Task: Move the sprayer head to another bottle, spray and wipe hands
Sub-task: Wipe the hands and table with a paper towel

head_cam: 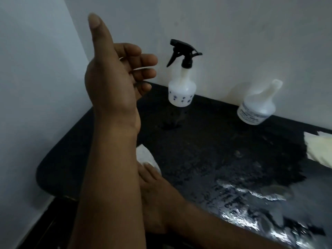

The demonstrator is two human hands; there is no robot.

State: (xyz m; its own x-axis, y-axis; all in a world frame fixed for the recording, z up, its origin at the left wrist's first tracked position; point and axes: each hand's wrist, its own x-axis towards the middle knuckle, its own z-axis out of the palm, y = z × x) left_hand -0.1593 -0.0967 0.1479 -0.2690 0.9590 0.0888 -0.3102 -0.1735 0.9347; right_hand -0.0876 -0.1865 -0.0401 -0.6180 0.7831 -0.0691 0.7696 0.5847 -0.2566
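Head view: your left hand (115,72) raised, fingers loosely curled apart; right hand (152,191) presses white tissue (146,156) against forearm, fingers together; black sprayer head (183,53) on far bottle (181,90).

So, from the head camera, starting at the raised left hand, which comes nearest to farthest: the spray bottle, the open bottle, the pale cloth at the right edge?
From the left hand:
1. Spray bottle, just right of the fingers, by the wall.
2. Open bottle, farther right along the wall.
3. Pale cloth, at the table's right edge.
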